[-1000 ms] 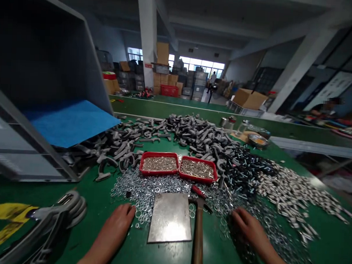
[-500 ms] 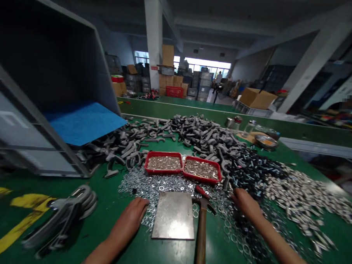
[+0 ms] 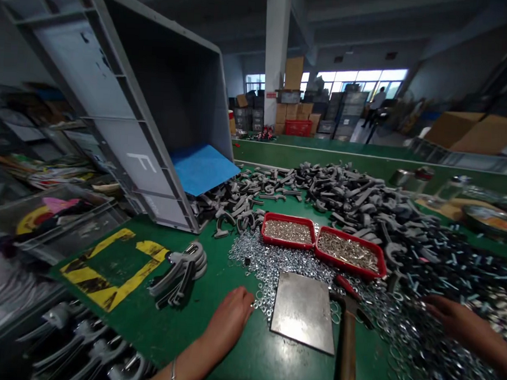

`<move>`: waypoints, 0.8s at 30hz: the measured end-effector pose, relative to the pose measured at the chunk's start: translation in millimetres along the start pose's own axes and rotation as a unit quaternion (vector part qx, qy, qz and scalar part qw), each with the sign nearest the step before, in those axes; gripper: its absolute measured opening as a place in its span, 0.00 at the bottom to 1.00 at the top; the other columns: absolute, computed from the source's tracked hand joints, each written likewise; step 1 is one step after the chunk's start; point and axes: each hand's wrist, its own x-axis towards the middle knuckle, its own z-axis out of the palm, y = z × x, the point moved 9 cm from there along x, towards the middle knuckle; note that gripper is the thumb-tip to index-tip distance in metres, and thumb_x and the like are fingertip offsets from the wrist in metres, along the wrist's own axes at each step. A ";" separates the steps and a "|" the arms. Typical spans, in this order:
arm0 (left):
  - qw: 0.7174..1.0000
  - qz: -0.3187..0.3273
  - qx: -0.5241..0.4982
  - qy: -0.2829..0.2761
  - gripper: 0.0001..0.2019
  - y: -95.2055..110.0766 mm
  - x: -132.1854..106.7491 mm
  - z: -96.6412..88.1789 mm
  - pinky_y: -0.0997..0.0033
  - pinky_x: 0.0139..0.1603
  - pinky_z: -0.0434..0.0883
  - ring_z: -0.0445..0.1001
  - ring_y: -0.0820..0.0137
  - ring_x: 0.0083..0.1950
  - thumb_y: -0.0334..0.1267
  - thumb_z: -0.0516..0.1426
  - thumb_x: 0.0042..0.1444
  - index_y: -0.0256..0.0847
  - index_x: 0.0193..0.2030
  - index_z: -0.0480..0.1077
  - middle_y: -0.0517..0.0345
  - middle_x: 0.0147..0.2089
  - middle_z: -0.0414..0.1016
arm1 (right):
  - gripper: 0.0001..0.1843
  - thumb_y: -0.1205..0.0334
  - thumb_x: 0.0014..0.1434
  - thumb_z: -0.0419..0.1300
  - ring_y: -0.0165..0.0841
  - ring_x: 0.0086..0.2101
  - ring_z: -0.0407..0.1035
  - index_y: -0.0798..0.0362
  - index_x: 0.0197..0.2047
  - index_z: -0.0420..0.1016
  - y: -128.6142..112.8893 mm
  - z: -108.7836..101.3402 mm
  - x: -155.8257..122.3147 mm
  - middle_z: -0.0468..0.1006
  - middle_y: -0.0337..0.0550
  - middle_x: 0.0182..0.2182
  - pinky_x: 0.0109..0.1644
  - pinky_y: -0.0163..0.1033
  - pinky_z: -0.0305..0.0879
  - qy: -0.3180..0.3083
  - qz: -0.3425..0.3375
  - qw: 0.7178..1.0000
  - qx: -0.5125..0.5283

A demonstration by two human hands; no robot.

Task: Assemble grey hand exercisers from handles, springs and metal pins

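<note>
My left hand [image 3: 230, 315] rests on the green bench with nothing visible in it, its fingertips at the edge of a spread of zinc-plated washers [image 3: 271, 263]. My right hand [image 3: 453, 316] lies open among the washers farther right, near dark bolts [image 3: 443, 263]. Between my hands sit a steel plate [image 3: 302, 312] and a wooden-handled hammer [image 3: 347, 342], its head by the plate's corner. Behind them stand two red trays of small metal parts [image 3: 288, 232] [image 3: 349, 251]. A large heap of grey clamp pieces [image 3: 349, 194] lies beyond the trays.
A grey plastic crate [image 3: 156, 113] lies tilted at the bench's far left, with a blue sheet [image 3: 202, 168] at its mouth. Stacked clamps [image 3: 178, 273] sit beside yellow-and-black floor tape [image 3: 111, 268]. A metal bowl [image 3: 491, 220] stands at right, with cardboard boxes [image 3: 474, 132] beyond.
The view has swung left, shifting the bench rightward in the picture and showing more of the crate. My right hand now lies farther from the hammer.
</note>
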 end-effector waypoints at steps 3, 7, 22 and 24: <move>1.000 0.000 0.018 -0.008 0.13 6.2 -5.9 6.5 0.60 0.54 0.65 0.68 0.60 0.51 0.26 0.47 0.64 0.40 0.45 0.72 0.50 0.48 0.70 | 0.19 0.46 0.51 0.60 0.41 0.20 0.71 0.53 0.27 0.81 -9.3 10.8 -5.6 0.82 0.65 0.31 0.27 0.48 0.62 -0.087 0.046 0.995 0.033; 1.000 -0.011 -0.011 -0.021 0.11 2.6 -16.0 16.0 0.59 0.55 0.65 0.69 0.60 0.51 0.29 0.48 0.64 0.40 0.43 0.71 0.51 0.47 0.70 | 0.19 0.44 0.47 0.61 0.38 0.18 0.66 0.51 0.18 0.74 -28.1 1.3 -17.9 0.73 0.50 0.18 0.25 0.45 0.60 -0.068 0.094 0.993 0.036; 0.892 -0.040 -0.447 -0.054 0.16 7.4 13.1 2.3 0.69 0.37 0.71 0.76 0.67 0.30 0.52 0.54 0.59 0.40 0.37 0.70 0.59 0.29 0.75 | 0.24 0.40 0.57 0.62 0.34 0.30 0.69 0.49 0.48 0.74 -144.5 58.8 -69.2 0.73 0.39 0.32 0.35 0.40 0.70 -0.126 0.003 0.935 0.330; 0.868 -0.056 -0.490 -0.057 0.17 17.1 17.3 8.3 0.73 0.29 0.66 0.71 0.70 0.22 0.53 0.55 0.57 0.39 0.35 0.67 0.64 0.22 0.70 | 0.23 0.41 0.56 0.64 0.33 0.29 0.68 0.49 0.46 0.75 -159.1 72.5 -78.3 0.72 0.38 0.31 0.34 0.40 0.69 -0.143 0.010 0.915 0.376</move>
